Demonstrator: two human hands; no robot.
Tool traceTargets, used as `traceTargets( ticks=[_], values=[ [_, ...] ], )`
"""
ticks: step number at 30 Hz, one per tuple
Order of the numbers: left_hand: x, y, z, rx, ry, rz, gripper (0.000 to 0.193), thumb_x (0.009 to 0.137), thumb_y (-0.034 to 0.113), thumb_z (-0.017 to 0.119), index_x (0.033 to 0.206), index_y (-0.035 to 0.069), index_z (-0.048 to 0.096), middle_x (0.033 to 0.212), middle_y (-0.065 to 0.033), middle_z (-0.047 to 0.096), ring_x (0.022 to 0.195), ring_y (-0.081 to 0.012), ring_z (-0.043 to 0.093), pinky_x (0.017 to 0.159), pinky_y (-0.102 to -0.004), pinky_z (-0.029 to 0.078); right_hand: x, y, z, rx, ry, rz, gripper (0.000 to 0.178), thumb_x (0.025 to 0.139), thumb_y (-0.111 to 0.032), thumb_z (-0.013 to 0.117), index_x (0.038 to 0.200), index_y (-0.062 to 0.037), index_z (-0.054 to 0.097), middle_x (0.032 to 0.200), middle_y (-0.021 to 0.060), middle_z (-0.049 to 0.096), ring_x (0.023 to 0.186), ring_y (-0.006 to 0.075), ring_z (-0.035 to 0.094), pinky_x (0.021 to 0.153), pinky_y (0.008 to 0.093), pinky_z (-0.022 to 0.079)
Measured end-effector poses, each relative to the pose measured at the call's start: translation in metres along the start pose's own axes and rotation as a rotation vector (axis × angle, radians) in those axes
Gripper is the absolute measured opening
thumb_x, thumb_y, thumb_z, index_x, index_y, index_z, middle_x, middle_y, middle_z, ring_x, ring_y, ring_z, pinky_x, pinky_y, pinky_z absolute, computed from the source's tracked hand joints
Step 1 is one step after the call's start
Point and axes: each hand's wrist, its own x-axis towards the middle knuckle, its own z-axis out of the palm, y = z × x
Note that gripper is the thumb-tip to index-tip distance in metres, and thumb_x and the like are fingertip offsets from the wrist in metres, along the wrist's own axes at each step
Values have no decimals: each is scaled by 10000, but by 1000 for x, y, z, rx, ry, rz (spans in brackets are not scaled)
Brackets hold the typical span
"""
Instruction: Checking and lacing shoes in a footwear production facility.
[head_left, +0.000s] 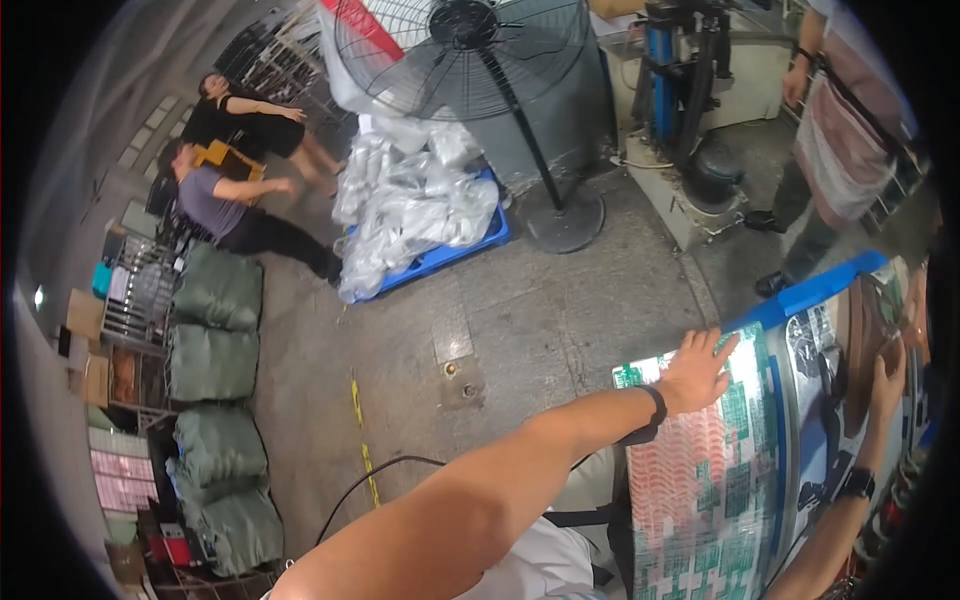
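My left hand [698, 372] lies with spread fingers on a long panel [680, 470] covered in glossy green, pink and white printed wrapping. Its forearm crosses the middle of the view, with a dark band at the wrist. Farther right, my right hand [886, 388] is closed round a brown, curved item [858, 350] whose kind I cannot make out. A dark watch sits on that wrist. Beneath the item runs a pale strip [810, 400] with dark shapes on it. The far right edge is bent and partly hidden.
A blue edge [820, 290] borders the work surface. Beyond stand a pedestal fan [565, 215], a blue pallet [430, 265] heaped with clear-bagged goods [420, 200], and a machine [690, 130]. One person [830, 150] stands far right, two more far left. Green sacks [220, 360] line the left.
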Motion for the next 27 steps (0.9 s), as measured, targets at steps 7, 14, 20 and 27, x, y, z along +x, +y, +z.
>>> traceTargets(
  ticks=[7, 14, 20, 27],
  values=[
    [-20, -23, -34, 68, -88, -110, 738, 1086, 350, 506, 1716, 22, 304, 1629, -311, 407, 1496, -468, 409, 1300, -606, 247, -78, -84, 111, -429, 99, -305, 647, 1124, -252, 655, 1720, -154, 424, 1684, 234, 472, 1536, 448, 460, 1260, 531, 385],
    [-18, -20, -23, 66, -45, -98, 737, 1080, 345, 503, 1718, 32, 306, 1614, -305, 421, 1496, -462, 412, 1293, -604, 248, -75, -97, 98, -666, 103, -137, 649, 1113, -284, 667, 1704, -138, 440, 1617, 261, 526, 1493, 461, 512, 1227, 517, 427],
    [-26, -30, -26, 80, -4, -102, 737, 1064, 338, 515, 1705, 23, 333, 1577, -313, 461, 1465, -470, 440, 1276, -604, 266, -157, -194, 113, -421, 105, -196, 606, 1111, -199, 653, 1653, -5, 466, 1635, 253, 529, 1522, 442, 495, 1264, 499, 390],
    [-23, -21, -29, 76, 9, -68, 735, 1058, 323, 512, 1701, 13, 338, 1562, -328, 468, 1447, -481, 451, 1258, -605, 285, -432, -268, 57, -886, 173, 73, 498, 1143, -335, 550, 1553, -62, 618, 1542, 226, 622, 1451, 424, 572, 1166, 579, 460]
  ],
)
